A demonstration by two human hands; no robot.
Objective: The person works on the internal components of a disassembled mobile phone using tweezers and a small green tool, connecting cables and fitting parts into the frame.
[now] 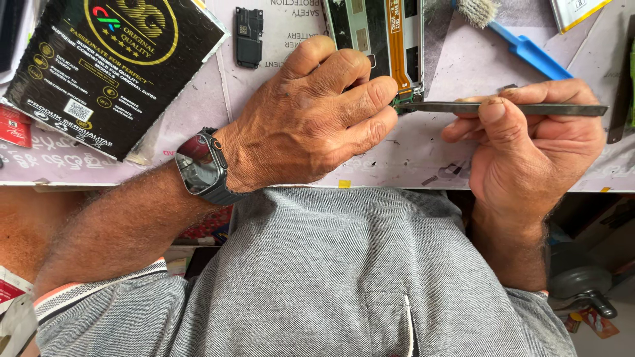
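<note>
Dark metal tweezers [522, 108] lying level, tips at small green part [401, 102], opened phone's [377, 33] bottom edge

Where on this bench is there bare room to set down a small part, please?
Bare mat lies between the black box and the left hand, below the small black module. Another patch sits between the blue brush and the right hand. It is crowded where the metal tool meets the opened phone.

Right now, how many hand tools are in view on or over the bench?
2. Metal tweezers in the right hand, tip at the phone frame under the left hand. A blue brush lies top right. Others may be hidden past the edges.
</note>
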